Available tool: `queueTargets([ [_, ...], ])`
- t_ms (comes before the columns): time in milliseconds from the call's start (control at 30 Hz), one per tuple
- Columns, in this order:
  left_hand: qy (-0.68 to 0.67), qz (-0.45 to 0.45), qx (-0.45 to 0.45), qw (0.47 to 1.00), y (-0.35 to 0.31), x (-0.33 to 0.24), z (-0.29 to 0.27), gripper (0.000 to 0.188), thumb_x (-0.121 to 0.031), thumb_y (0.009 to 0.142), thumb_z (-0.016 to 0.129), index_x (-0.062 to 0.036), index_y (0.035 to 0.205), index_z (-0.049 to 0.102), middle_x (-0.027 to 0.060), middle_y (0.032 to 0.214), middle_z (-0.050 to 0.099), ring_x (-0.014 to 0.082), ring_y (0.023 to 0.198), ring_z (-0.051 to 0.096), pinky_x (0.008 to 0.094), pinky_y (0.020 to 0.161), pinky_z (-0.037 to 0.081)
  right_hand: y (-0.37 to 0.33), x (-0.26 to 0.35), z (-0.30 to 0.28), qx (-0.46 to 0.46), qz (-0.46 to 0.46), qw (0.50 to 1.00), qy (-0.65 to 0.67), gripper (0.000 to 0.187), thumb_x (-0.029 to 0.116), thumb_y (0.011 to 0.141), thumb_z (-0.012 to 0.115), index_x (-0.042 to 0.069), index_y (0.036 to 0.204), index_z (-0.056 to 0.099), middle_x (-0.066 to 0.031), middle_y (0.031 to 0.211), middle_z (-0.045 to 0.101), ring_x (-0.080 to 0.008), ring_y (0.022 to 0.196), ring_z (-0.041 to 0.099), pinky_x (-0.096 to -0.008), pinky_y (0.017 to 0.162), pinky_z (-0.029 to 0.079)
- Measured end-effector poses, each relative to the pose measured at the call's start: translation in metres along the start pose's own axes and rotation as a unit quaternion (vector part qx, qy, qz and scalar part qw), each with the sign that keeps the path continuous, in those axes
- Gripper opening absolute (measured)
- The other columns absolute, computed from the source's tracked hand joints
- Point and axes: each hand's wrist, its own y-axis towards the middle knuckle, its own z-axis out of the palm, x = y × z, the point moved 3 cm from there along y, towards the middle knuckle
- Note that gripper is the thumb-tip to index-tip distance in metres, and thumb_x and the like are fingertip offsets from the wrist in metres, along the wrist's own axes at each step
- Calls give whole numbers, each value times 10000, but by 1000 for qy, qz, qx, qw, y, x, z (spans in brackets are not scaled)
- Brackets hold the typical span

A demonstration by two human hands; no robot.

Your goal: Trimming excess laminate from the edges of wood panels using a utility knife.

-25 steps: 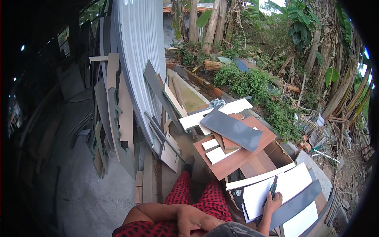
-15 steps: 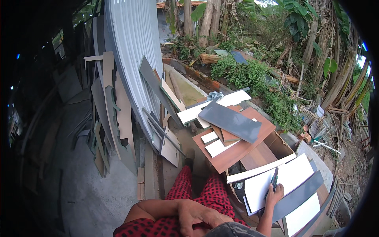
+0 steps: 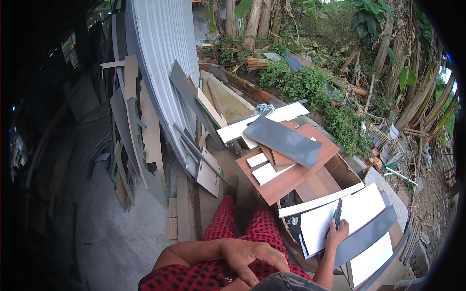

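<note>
My right hand (image 3: pixel 336 234) is closed around a slim dark tool (image 3: pixel 338 212), whose kind I cannot make out. It points away from me over a white board (image 3: pixel 364 207) on the stack at the lower right. Beside that hand lies a dark grey board (image 3: pixel 367 235), with another white panel (image 3: pixel 373 262) nearer to me. My left hand (image 3: pixel 252 258) is at my waist, in front of the red-and-black checked clothing, holding nothing. Its fingers are stretched out, thumb apart. A grey rounded shape at the lower edge hides part of that forearm area.
Ahead, a brown board (image 3: pixel 264 186) bears white offcuts and a dark grey panel (image 3: pixel 284 140). A long white strip (image 3: pixel 320 200) crosses the stack. Board scraps (image 3: pixel 145 131) lean against a corrugated metal sheet (image 3: pixel 165 72) at left. Green plants (image 3: pixel 310 92) grow behind.
My left hand has shifted a little, showing a button on the clothing below it. The right hand keeps the tool in nearly the same place on the white board. The view has tilted slightly.
</note>
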Motion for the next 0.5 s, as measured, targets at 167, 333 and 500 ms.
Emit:
queueTargets([
  [167, 79, -64, 16, 995, -9, 11, -5, 589, -338, 742, 691, -15, 1201, 513, 123, 1104, 560, 251, 1077, 497, 369, 961, 350, 0, -1, 0, 8, -1, 1000, 4, 413, 279, 735, 657, -81, 932, 607, -206, 1113, 554, -360, 1053, 498, -429, 918, 358],
  [333, 87, -75, -9, 993, -9, 11, -6, 568, -296, 752, 694, 13, 1190, 507, 121, 1099, 568, 218, 1035, 535, 339, 928, 387, 0, 0, -2, 11, -1, 1000, 7, 410, 273, 736, 657, -79, 939, 607, -200, 1113, 556, -357, 1055, 497, -428, 920, 358],
  [500, 66, -86, -28, 994, -6, 5, -9, 518, -267, 772, 681, 17, 1172, 515, 101, 1048, 585, 185, 983, 556, 313, 896, 414, 1, -1, -1, 29, 1, 999, 18, 346, 229, 747, 635, -61, 928, 580, -182, 1107, 531, -340, 1080, 457, -445, 950, 305],
])
